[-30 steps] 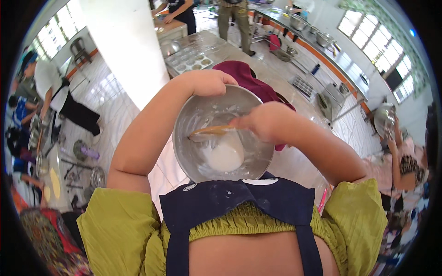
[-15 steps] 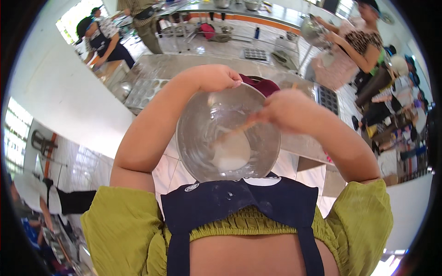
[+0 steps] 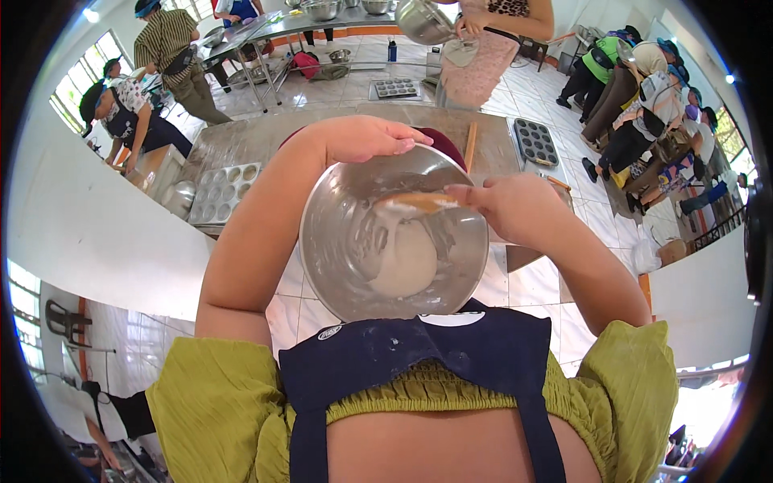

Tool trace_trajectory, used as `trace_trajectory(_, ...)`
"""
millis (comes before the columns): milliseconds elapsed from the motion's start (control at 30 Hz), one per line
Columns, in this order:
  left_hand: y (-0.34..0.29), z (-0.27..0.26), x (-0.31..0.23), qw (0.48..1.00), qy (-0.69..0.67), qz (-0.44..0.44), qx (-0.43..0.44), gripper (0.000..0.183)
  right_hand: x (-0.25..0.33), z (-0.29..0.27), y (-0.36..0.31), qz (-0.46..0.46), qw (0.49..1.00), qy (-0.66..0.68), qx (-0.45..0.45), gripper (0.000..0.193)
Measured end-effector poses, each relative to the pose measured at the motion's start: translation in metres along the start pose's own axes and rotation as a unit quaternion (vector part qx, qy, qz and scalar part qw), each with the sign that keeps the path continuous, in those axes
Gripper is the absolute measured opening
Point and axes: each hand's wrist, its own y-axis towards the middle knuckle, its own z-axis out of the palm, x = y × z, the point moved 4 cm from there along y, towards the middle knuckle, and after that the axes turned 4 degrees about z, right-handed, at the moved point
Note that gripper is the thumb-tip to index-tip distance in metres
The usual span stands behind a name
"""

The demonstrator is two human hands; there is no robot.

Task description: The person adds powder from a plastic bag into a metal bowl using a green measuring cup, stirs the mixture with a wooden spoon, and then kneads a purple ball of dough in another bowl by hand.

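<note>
A large metal mixing bowl (image 3: 330,249) is tilted toward me, close against my dark blue apron (image 3: 403,338). My left hand (image 3: 374,138) grips its far rim, fingers closed over the edge. Inside lies a pool of smooth white batter (image 3: 407,262), with smears of it up the walls. In my closed right hand (image 3: 515,208), at the bowl's right side, is a wooden spoon (image 3: 415,201); it is slightly blurred and held above the batter, some white mixture clinging to it. Behind the bowl a maroon item (image 3: 447,146) shows in part.
On the table (image 3: 338,117) sit a silver muffin tin (image 3: 221,193) at left, a wooden stick (image 3: 471,145) and a dark muffin tin (image 3: 535,141) at right. Across it a person (image 3: 483,56) holds a metal bowl (image 3: 423,20). Other people stand farther back on both sides.
The wooden spoon has risen from the batter toward the far side of the bowl and lies more level. My right hand has shifted slightly down and right. The view has tilted and turned somewhat.
</note>
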Motion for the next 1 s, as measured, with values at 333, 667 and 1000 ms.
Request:
trace_trajectory(333,-0.026,0.003,-0.001,0.999,-0.005,-0.035,-0.011,0.042,0.031,0.025,-0.002,-0.084,0.994,-0.010,0.072,0.042)
trace_trajectory(667,-0.046,0.004,0.001,0.993,0.001,-0.113,-0.042,0.043,0.048,0.028,0.007,-0.179,0.983,-0.011,0.028,0.048)
trace_trajectory(1000,-0.041,0.007,0.016,0.994,0.009,-0.109,-0.028,0.053,0.065,0.020,-0.001,-0.211,0.976,-0.029,0.041,0.052)
